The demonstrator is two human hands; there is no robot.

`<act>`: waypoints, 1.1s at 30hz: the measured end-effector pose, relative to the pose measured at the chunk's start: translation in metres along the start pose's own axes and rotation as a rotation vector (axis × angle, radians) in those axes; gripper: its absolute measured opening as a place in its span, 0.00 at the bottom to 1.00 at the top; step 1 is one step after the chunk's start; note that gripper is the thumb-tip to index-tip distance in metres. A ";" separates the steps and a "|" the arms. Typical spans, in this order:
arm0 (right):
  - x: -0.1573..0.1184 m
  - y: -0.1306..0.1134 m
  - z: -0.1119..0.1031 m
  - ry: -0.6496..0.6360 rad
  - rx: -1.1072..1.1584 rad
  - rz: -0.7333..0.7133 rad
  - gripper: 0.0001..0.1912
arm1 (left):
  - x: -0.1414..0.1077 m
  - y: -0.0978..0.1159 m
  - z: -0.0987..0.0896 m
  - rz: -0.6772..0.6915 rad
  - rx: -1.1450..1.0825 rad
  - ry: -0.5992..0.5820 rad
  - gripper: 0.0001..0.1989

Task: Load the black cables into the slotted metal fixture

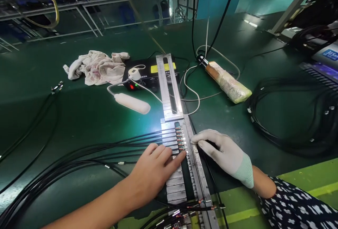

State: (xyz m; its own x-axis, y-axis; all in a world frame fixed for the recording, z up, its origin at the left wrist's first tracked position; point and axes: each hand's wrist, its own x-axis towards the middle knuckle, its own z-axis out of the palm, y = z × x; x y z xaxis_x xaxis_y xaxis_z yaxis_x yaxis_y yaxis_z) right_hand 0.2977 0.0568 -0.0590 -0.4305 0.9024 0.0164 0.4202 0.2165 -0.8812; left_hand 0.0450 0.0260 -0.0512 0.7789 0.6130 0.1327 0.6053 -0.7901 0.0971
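Note:
My bare left hand (153, 167) lies over black cables (126, 146) on a slotted metal fixture (175, 186). Its fingers are curled round a cable, and its thumb reaches the row of small cable-end connectors (181, 137). These connectors sit side by side in the fixture, wires toward the left. In a white glove with a green cuff, my right hand (224, 153) is closed at the fixture's long side rail (194, 155). Its thumb and forefinger are close together on the rail's edge; what lies under the fingertips is hidden.
A white lamp (133, 103) lights the fixture from the left. Behind stand a black control box (146, 81) and a crumpled cloth (97, 67). A tape-wrapped handle (228, 81) lies back right, coiled cables (264, 127) at right. More cable ends (176, 218) lie in front.

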 end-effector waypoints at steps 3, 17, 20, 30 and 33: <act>-0.018 -0.009 0.003 0.000 -0.021 -0.030 0.10 | 0.008 0.003 0.001 -0.023 0.012 -0.009 0.19; -0.083 -0.032 0.027 -0.297 -0.132 -0.527 0.04 | -0.081 0.005 -0.030 -0.228 -0.208 -0.035 0.07; -0.077 -0.030 0.013 -0.247 -0.197 -0.515 0.08 | -0.078 0.001 -0.017 -0.226 0.017 0.060 0.06; -0.017 0.002 -0.010 0.046 -0.071 0.064 0.14 | -0.058 0.014 -0.015 -0.170 -0.276 0.008 0.12; -0.015 0.005 -0.008 0.024 -0.058 0.058 0.15 | -0.083 -0.005 -0.024 -0.225 -0.131 0.086 0.13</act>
State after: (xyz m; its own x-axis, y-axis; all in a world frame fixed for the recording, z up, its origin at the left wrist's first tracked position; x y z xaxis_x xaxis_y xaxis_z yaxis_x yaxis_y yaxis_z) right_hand 0.3124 0.0468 -0.0599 -0.3851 0.9226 -0.0220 0.4896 0.1841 -0.8523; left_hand -0.0268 -0.0206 -0.0386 0.6072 0.7748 0.1762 0.7305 -0.6316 0.2598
